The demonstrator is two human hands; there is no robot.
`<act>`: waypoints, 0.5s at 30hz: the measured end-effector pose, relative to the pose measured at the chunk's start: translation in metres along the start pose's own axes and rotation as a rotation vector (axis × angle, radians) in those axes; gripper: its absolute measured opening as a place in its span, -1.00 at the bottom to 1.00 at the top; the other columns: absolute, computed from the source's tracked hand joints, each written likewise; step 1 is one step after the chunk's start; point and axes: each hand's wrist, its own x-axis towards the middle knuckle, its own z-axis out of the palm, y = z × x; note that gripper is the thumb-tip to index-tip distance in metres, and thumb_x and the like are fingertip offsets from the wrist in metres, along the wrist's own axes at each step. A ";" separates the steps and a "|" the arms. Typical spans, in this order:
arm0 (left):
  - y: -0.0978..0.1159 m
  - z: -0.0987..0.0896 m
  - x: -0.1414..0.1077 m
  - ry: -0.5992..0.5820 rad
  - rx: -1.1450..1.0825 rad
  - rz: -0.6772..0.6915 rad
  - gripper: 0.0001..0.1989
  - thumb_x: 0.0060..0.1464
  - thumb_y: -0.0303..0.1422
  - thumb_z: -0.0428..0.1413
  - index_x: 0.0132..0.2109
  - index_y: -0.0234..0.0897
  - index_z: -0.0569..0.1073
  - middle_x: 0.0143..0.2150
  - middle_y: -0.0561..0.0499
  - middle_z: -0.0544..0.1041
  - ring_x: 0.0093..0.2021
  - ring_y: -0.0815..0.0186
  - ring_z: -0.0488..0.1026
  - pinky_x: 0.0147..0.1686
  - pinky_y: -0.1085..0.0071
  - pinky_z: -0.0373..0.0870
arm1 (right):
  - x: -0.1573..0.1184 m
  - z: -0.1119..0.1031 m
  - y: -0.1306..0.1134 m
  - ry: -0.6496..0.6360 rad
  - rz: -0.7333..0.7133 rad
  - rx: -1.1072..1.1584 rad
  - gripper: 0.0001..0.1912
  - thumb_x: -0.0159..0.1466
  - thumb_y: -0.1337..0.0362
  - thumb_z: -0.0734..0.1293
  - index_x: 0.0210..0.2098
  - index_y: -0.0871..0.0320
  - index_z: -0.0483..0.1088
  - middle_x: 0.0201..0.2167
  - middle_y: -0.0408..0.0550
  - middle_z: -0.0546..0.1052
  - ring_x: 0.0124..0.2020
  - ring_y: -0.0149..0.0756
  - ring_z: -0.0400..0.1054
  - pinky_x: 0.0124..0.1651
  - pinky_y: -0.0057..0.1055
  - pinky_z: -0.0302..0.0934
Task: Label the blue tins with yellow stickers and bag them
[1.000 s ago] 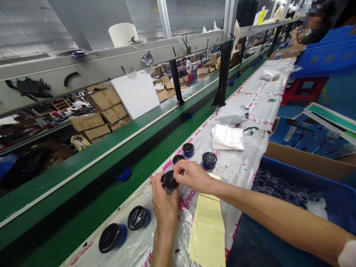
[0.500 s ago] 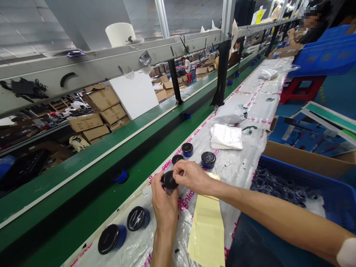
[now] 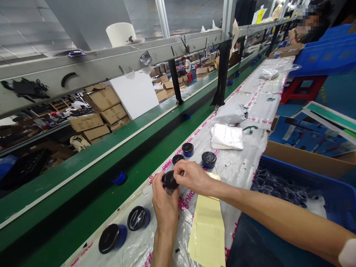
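My left hand is wrapped round a round jar with a black lid, held just above the covered bench. My right hand is closed in a pinch at the right edge of that lid; whatever its fingertips grip is too small to make out. Beyond the hands stand more black-lidded jars: one partly hidden, one behind it, and one to the right. Two jars with blue sides, one and another, sit left of my left hand. Pale yellow sheets lie under my right forearm.
Along the bench's left runs a green conveyor belt carrying blue jars, one close by. A folded white stack and a plastic bag lie farther up. At right stands a blue crate of clear plastic pieces. Another person sits far off.
The blue jars on the belt have shifted slightly toward the near left. Both hands stay at the held jar with almost the same grip.
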 end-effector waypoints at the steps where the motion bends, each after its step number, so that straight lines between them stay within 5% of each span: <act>1: 0.000 0.000 0.000 -0.002 -0.002 0.000 -0.51 0.10 -0.33 0.20 0.18 -0.17 0.34 0.16 -0.16 0.45 0.17 0.06 0.42 0.15 0.11 0.37 | 0.000 0.000 0.001 0.001 -0.004 0.003 -0.87 0.12 0.47 0.33 -0.52 0.16 0.41 -0.33 -0.13 0.51 -0.34 -0.35 0.36 -0.24 -0.45 0.19; 15: -0.005 0.001 -0.001 -0.033 -0.006 -0.017 -0.48 0.12 -0.30 0.20 0.22 -0.14 0.30 0.18 -0.13 0.44 0.17 0.05 0.42 0.16 0.09 0.38 | -0.002 0.000 0.000 0.007 0.005 -0.073 -0.89 0.14 0.46 0.33 -0.48 0.17 0.42 -0.32 -0.13 0.52 -0.37 -0.38 0.35 -0.28 -0.46 0.14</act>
